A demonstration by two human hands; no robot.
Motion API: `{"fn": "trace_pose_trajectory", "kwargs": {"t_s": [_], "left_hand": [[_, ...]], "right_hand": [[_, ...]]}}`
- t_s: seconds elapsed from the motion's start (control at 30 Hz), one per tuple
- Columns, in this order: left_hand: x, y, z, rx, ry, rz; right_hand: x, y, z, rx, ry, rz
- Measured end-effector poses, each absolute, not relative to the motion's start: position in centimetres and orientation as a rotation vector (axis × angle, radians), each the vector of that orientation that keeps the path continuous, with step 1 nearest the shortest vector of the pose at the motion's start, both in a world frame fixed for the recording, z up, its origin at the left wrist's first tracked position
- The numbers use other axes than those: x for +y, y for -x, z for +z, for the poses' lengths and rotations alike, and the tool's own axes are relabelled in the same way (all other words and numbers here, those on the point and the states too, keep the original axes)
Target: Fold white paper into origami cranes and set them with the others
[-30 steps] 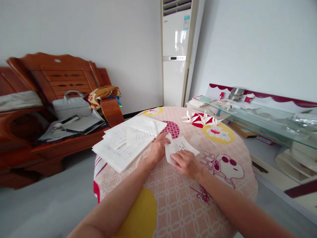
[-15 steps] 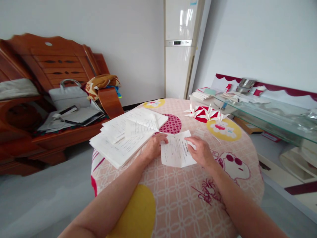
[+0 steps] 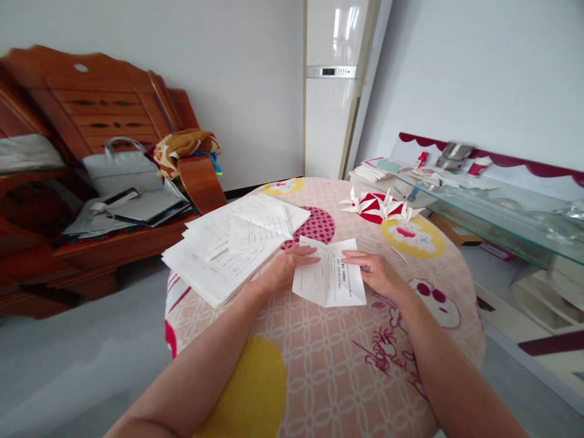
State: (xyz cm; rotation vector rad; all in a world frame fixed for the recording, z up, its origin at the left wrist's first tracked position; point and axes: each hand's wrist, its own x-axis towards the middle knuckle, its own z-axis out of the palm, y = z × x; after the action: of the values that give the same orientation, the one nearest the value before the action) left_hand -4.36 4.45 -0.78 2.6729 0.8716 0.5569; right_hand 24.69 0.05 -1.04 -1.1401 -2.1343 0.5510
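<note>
The left hand (image 3: 283,272) lies flat, fingers stretched out, pressing the left edge of a sheet of paper (image 3: 329,283). The right hand (image 3: 379,275) presses the right edge likewise. The sheet lies on the round table (image 3: 319,371), just beside a stack of papers (image 3: 219,258), with folded paper cranes (image 3: 387,208) farther back.

The print on the sheet (image 3: 329,278) is too small to read, and the fingers of the right hand (image 3: 378,274) cover part of its right edge. The tabletop (image 3: 328,365) is cut off by the bottom edge on its near side. At the far wall, the white standing unit (image 3: 329,91) is cut off at the top, and the wooden bench (image 3: 91,103) at the left.
</note>
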Motion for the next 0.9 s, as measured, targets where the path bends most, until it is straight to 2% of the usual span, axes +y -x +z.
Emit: {"fn": "trace_pose_trajectory", "kwargs": {"t_s": [0.27, 0.43, 0.57, 0.73, 0.9], "left_hand": [[4.7, 5.2, -1.7, 0.606, -2.695, 0.580], [5.4, 5.9, -2.7, 0.535, -2.557, 0.668], [5.0, 5.3, -1.4, 0.644, -2.433, 0.572], [3.8, 5.1, 1.1, 0.688, -2.190, 0.559], [4.3, 5.2, 0.1, 0.864, -1.970, 0.580]], "right_hand": [[-1.7, -24.5, 0.1, -2.478, 1.124, 0.241], [-2.2, -24.3, 0.8, -2.465, 1.180, 0.147], [-1.9, -23.7, 0.8, -2.402, 1.092, 0.403], [-1.7, -24.4, 0.9, -2.231, 1.211, 0.761], [-1.1, -25.3, -0.1, -1.948, 1.356, 0.982]]}}
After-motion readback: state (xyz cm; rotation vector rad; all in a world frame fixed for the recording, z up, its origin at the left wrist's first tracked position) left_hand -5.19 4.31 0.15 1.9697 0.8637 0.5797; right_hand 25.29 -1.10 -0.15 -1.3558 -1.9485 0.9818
